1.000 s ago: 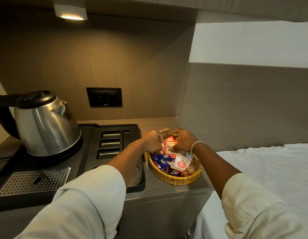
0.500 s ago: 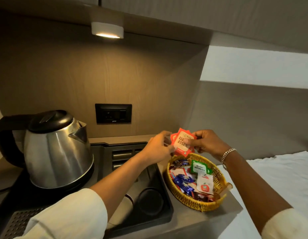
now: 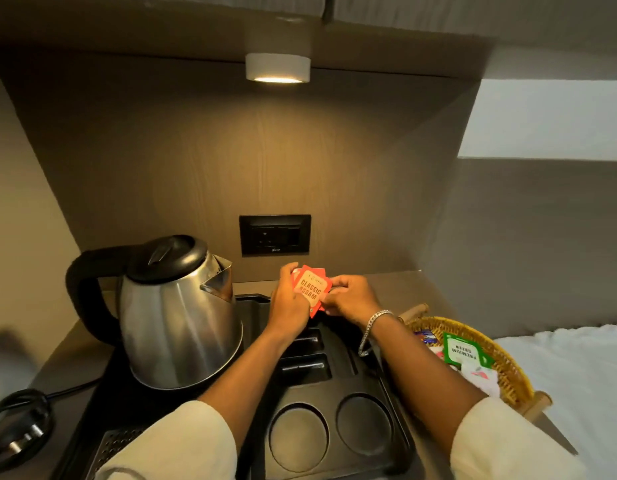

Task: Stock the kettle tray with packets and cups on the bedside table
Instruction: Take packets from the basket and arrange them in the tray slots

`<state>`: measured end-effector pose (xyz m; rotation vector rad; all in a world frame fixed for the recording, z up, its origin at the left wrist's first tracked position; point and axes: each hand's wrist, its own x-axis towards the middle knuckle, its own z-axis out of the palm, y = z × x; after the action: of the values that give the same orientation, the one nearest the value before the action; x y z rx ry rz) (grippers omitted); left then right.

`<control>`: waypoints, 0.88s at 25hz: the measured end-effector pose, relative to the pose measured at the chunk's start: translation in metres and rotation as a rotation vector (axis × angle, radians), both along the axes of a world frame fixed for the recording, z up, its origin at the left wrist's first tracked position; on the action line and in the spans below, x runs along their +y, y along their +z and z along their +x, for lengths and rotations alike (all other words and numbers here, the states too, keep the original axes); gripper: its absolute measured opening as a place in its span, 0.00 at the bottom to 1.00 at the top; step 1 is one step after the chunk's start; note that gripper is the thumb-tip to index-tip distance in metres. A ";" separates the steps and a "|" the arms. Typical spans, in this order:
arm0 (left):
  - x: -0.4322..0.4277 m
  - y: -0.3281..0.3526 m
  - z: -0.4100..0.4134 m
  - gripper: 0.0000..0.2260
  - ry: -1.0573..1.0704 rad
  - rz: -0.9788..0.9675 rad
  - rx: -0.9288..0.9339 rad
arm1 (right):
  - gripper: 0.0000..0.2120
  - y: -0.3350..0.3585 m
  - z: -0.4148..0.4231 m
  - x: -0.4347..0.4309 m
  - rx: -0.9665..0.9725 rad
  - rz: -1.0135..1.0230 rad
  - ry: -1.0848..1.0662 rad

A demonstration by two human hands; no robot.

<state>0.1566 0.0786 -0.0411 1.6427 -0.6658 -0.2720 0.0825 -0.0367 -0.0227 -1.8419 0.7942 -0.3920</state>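
Observation:
A few red tea packets [image 3: 311,289] marked "Classic Assam" are pinched between my left hand [image 3: 288,303] and my right hand [image 3: 348,298], above the back slots of the black kettle tray [image 3: 397,420]. The tray has narrow packet slots [image 3: 305,367] and two round cup recesses [image 3: 364,420] with no cups in them. A steel kettle [image 3: 177,317] with a black lid stands on the tray's left side. At the right, a woven basket [image 3: 508,365] holds a green packet [image 3: 462,351] and other sachets.
A black wall socket [image 3: 275,234] sits behind the tray and a lamp [image 3: 277,67] glows overhead. A coiled black power cord [image 3: 18,427] lies at the left. White bedding [image 3: 584,382] borders the bedside table on the right.
Both hands lifted the red packets out of the basket and carried them left, over the tray's slots. The view shifted so the basket now lies at the right.

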 end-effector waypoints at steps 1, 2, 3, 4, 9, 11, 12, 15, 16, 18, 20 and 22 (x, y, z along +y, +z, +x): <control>0.003 -0.004 0.003 0.25 0.030 0.066 0.003 | 0.12 -0.003 0.008 0.004 0.005 -0.018 -0.004; 0.006 -0.009 0.006 0.30 0.055 0.156 -0.018 | 0.14 -0.007 0.015 0.008 0.005 -0.042 -0.003; 0.007 -0.014 0.008 0.35 0.076 0.252 -0.062 | 0.16 -0.011 0.020 0.011 0.006 -0.077 0.004; 0.009 -0.018 0.009 0.40 0.093 0.321 -0.099 | 0.18 -0.015 0.025 0.013 0.013 -0.122 0.021; 0.013 -0.020 0.007 0.46 0.147 0.236 0.018 | 0.23 -0.025 0.035 0.013 0.010 -0.262 0.128; 0.016 -0.020 0.006 0.47 0.174 0.198 0.068 | 0.26 -0.026 0.036 0.012 0.017 -0.256 0.160; 0.019 -0.020 0.006 0.47 0.182 0.185 0.088 | 0.27 -0.026 0.036 0.012 0.027 -0.254 0.177; 0.021 -0.021 0.007 0.45 0.189 0.182 0.098 | 0.28 -0.028 0.035 0.007 0.055 -0.249 0.203; 0.020 -0.021 0.007 0.44 0.188 0.196 0.093 | 0.28 -0.027 0.034 0.004 0.066 -0.247 0.210; 0.016 -0.023 0.006 0.44 0.179 0.234 0.091 | 0.30 -0.025 0.033 -0.006 0.105 -0.229 0.245; 0.008 -0.023 0.001 0.45 0.183 0.246 0.114 | 0.32 -0.023 0.030 -0.012 0.136 -0.188 0.304; 0.001 -0.022 -0.008 0.44 0.226 0.268 0.087 | 0.34 -0.020 0.025 -0.012 0.136 -0.192 0.341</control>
<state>0.1483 0.0799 -0.0633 1.9326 -0.3840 -0.2754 0.1074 -0.0489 -0.0426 -2.1564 0.5305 -0.1274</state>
